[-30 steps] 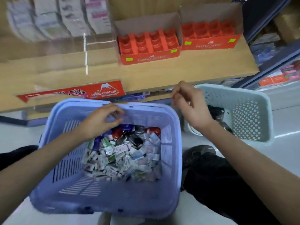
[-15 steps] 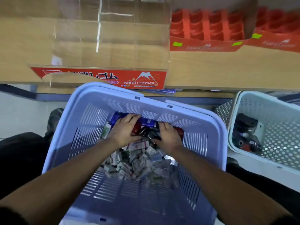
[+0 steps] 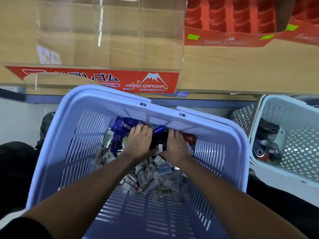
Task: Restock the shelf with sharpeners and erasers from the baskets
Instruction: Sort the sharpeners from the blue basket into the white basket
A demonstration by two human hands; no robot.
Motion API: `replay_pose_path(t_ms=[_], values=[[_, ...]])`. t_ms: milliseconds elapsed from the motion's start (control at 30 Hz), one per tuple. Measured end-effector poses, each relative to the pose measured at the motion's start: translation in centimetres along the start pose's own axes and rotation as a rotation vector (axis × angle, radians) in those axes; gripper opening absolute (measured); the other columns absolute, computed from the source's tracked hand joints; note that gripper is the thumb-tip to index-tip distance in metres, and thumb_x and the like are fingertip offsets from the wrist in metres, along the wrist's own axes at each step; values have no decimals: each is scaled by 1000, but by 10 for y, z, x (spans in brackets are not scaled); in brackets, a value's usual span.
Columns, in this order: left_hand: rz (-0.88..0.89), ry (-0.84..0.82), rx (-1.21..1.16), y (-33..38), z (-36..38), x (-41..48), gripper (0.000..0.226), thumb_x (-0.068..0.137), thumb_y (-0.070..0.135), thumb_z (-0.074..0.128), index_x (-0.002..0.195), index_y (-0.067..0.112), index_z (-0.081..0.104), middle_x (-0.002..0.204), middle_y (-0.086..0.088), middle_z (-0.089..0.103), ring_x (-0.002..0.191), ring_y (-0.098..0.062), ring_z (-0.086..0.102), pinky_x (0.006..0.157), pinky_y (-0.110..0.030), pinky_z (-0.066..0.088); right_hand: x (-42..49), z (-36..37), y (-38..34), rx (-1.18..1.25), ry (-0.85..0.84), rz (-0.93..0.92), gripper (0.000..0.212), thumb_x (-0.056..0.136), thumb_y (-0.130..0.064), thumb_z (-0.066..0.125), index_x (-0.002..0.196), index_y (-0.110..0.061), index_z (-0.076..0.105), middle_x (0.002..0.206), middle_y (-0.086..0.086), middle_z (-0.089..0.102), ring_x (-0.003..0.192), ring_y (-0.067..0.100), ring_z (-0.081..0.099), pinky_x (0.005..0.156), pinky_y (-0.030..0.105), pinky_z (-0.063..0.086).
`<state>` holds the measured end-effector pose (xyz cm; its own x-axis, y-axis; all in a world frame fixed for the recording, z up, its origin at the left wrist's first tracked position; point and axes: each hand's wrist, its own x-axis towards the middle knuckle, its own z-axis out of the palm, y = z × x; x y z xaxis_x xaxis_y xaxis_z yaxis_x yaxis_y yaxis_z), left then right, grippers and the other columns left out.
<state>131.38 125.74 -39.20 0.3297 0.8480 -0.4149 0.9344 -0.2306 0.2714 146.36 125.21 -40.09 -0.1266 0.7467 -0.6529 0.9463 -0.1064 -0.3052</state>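
Head view, restocking in its early stage. I read the shelf [image 3: 224,69] at 12 o'clock as unfilled: I see no erasers in the clear bin [image 3: 103,40] at 11 o'clock, and the cells of the red trays [image 3: 229,23] at 1 o'clock that I can see are bare. The stock is in the baskets. The lilac basket [image 3: 229,140] at 6 o'clock holds a heap of wrapped erasers [image 3: 150,176] with sharpeners [image 3: 120,130] piled against its far wall. The white basket [image 3: 293,176] at 3 o'clock holds a few more dark items, too blurred to name.

The left hand [image 3: 138,144] and right hand [image 3: 176,147] lie side by side on the sharpeners, fingers curled down over them, with a dark one between the two hands. The fingertips are hidden, so I cannot tell whether either hand has a grip. By my judgement the step in hand is gathering sharpeners — lifting, sorting into trays and bin, and all the erasers are left to do.
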Motion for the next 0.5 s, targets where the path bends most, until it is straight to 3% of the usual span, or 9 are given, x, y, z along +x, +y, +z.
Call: replay_pose_path(t_ms=[100, 233, 400, 500], values=[[-21, -28, -38, -2, 3, 2, 55, 84, 44, 60, 124, 10, 45, 121, -6, 51, 112, -25, 39, 93, -33, 32, 1, -1, -1, 27, -44, 11, 75, 76, -32, 73, 131, -10, 28, 131, 17, 40, 119, 34, 42, 95, 40, 39], [-13, -84, -85, -7, -2, 0, 57, 86, 38, 61, 130, 9, 39, 124, -8, 52, 113, -24, 37, 97, -31, 36, 1, 1, -8, 113, -93, 11, 74, 78, -24, 72, 132, -10, 25, 128, 18, 44, 107, 37, 55, 79, 37, 43], [-180, -113, -466, -9, -13, -17, 54, 83, 35, 65, 126, 13, 41, 117, -8, 52, 101, -25, 56, 84, -35, 47, -3, -6, -3, 236, -94, -40, 54, 79, -25, 69, 119, -17, 34, 117, 10, 55, 94, 30, 61, 68, 33, 46], [-239, -88, -710, -10, -23, -31, 47, 82, 25, 70, 121, 14, 45, 104, -1, 59, 94, -18, 60, 78, -25, 47, -14, -18, -2, 344, -108, -90, 54, 78, -27, 72, 115, -21, 33, 113, 7, 56, 92, 25, 62, 73, 40, 52]])
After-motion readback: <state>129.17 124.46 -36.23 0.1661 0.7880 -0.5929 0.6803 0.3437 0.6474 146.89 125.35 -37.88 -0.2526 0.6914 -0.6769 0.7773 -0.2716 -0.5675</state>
